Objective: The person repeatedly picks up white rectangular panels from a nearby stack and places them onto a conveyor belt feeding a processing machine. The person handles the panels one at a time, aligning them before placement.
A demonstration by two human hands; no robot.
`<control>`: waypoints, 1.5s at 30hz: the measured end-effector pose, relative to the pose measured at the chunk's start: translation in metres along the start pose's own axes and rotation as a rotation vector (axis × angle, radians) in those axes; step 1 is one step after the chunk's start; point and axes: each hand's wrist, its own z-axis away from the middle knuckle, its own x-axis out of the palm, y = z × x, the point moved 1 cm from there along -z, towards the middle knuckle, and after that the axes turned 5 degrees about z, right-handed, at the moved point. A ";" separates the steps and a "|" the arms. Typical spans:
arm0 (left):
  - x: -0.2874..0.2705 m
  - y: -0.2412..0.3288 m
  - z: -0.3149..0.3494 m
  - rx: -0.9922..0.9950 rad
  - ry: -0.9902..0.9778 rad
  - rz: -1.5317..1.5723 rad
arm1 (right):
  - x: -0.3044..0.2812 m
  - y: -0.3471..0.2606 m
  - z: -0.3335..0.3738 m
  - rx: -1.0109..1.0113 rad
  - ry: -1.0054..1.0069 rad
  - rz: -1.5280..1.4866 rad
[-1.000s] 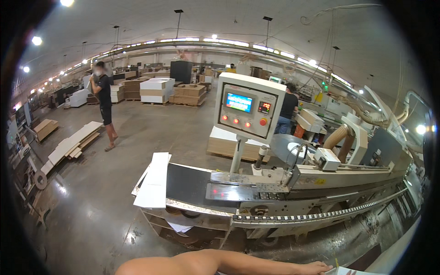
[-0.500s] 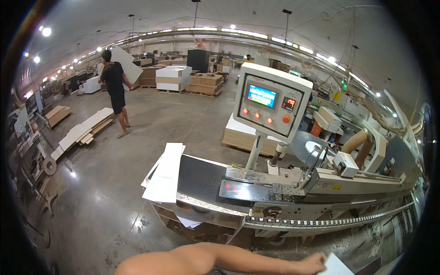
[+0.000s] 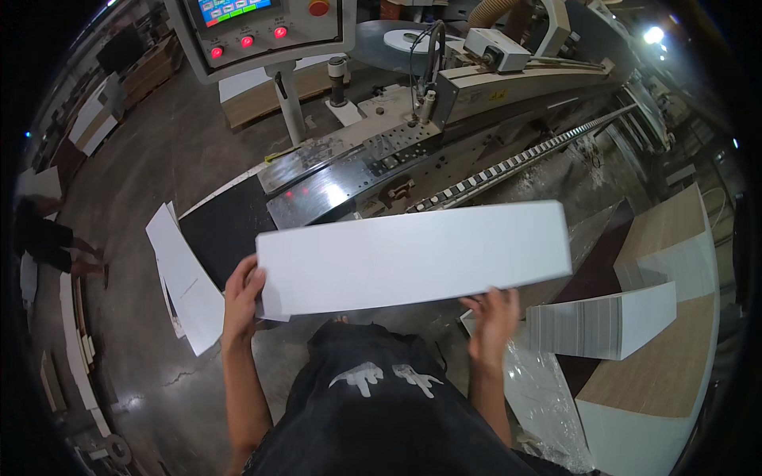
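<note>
A long white board point(image 3: 417, 258) is held up level in front of my body by both hands. My left hand point(image 3: 244, 295) grips its left end, thumb on the top face. Along the near edge, toward the right end, my right hand point(image 3: 494, 316) is closed on the board, its fingers partly underneath. Beyond the board lies the metal bed point(image 3: 317, 193) of an edge banding machine, with a black work surface point(image 3: 230, 226) to its left. Other white boards point(image 3: 188, 289) rest at that surface's left end.
A stack of white boards point(image 3: 599, 327) sits at my right on larger wood-grain and white panels point(image 3: 647, 365). The control panel point(image 3: 266, 36) with lit red buttons stands on a post ahead. A black-and-white segmented conveyor track point(image 3: 516, 163) runs off to the right. Another person point(image 3: 51, 238) is far left.
My view has swung down and to the right. The white board, only partly visible at the lower right before, is now held in both hands before me.
</note>
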 end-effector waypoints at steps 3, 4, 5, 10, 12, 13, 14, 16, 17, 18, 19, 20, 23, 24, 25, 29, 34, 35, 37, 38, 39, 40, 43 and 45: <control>-0.084 -0.062 0.005 -0.056 0.204 0.051 | 0.061 0.081 -0.026 0.186 -0.215 0.084; -0.101 -0.074 0.004 -0.090 0.258 0.052 | 0.080 0.106 -0.037 0.244 -0.244 0.095; -0.117 -0.084 0.002 -0.125 0.311 0.051 | 0.098 0.131 -0.046 0.304 -0.271 0.104; -0.168 -0.126 -0.024 -0.208 0.459 0.089 | 0.185 0.198 -0.077 0.435 -0.331 0.215; -0.178 -0.133 -0.037 -0.200 0.513 0.110 | 0.214 0.208 -0.083 0.451 -0.327 0.238; -0.181 -0.136 -0.046 -0.188 0.502 0.089 | 0.224 0.211 -0.087 0.443 -0.310 0.257; -0.183 -0.137 -0.054 -0.178 0.497 0.067 | 0.234 0.214 -0.089 0.440 -0.296 0.278; -0.181 -0.140 -0.073 -0.145 0.509 0.046 | 0.241 0.226 -0.101 0.413 -0.332 0.292; -0.179 -0.143 -0.083 -0.110 0.513 -0.015 | 0.242 0.234 -0.109 0.401 -0.351 0.298; -0.180 -0.149 -0.092 -0.074 0.527 -0.078 | 0.245 0.237 -0.114 0.378 -0.416 0.328; -0.180 -0.154 -0.101 -0.040 0.540 -0.141 | 0.247 0.239 -0.120 0.363 -0.447 0.378; -0.181 -0.154 -0.107 0.003 0.541 -0.255 | 0.248 0.240 -0.125 0.352 -0.470 0.422; -0.173 -0.149 -0.123 0.079 0.655 -0.507 | 0.248 0.242 -0.138 0.111 -0.510 0.870; -0.168 -0.144 -0.128 0.072 0.675 -0.527 | 0.247 0.243 -0.141 -0.009 -0.513 1.066; -0.161 -0.140 -0.132 0.065 0.695 -0.545 | 0.245 0.243 -0.145 -0.136 -0.512 1.259; -0.144 -0.122 -0.143 0.059 0.767 -0.674 | 0.245 0.253 -0.154 -0.318 -0.458 1.234; -0.121 -0.124 -0.139 -0.059 0.784 -0.821 | 0.246 0.245 -0.170 -0.429 -0.514 1.120; -0.119 -0.125 -0.141 -0.062 0.829 -0.880 | 0.251 0.239 -0.178 -0.427 -0.520 1.094; -0.099 -0.131 -0.151 -0.148 0.854 -0.960 | 0.236 0.235 -0.195 -0.405 -0.490 1.059; -0.076 -0.123 -0.164 -0.176 0.868 -1.009 | 0.229 0.233 -0.209 -0.400 -0.456 1.035; -0.058 -0.114 -0.175 -0.220 0.881 -1.055 | 0.223 0.232 -0.223 -0.457 -0.460 1.031; -0.039 -0.103 -0.184 -0.235 0.878 -1.044 | 0.216 0.236 -0.236 -0.481 -0.453 0.969; 0.004 -0.092 -0.203 -0.266 0.865 -0.993 | 0.199 0.233 -0.282 -0.502 -0.372 1.063; 0.030 -0.100 -0.214 -0.248 0.858 -0.984 | 0.189 0.229 -0.310 -0.502 -0.383 1.073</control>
